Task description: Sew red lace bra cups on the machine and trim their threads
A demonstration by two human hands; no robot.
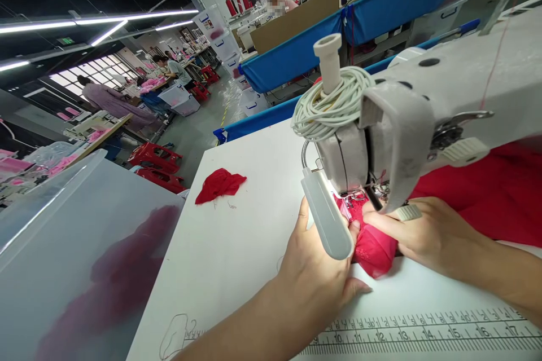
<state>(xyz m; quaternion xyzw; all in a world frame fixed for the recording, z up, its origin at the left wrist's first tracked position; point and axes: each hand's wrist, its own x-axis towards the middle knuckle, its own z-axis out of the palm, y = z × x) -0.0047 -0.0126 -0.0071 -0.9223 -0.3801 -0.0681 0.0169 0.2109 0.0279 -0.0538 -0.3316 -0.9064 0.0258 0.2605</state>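
And there it was, the red piece point(376, 254), right between the two grips, its far end under the head of the sewing machine point(461, 79)! The left grip point(313, 268) was spread, a fingertip on the cloth, thumb standing off; the right grip point(436, 234) touched the other side, though whether it pinched, I couldn't tell. Work looked under way, the piece not yet clear; how much stitching was done or left, head and fingers hid. Red fabric point(486, 192) lay beyond the right grip, a red scrap point(220, 185) left of the left grip on the desk point(241, 237).
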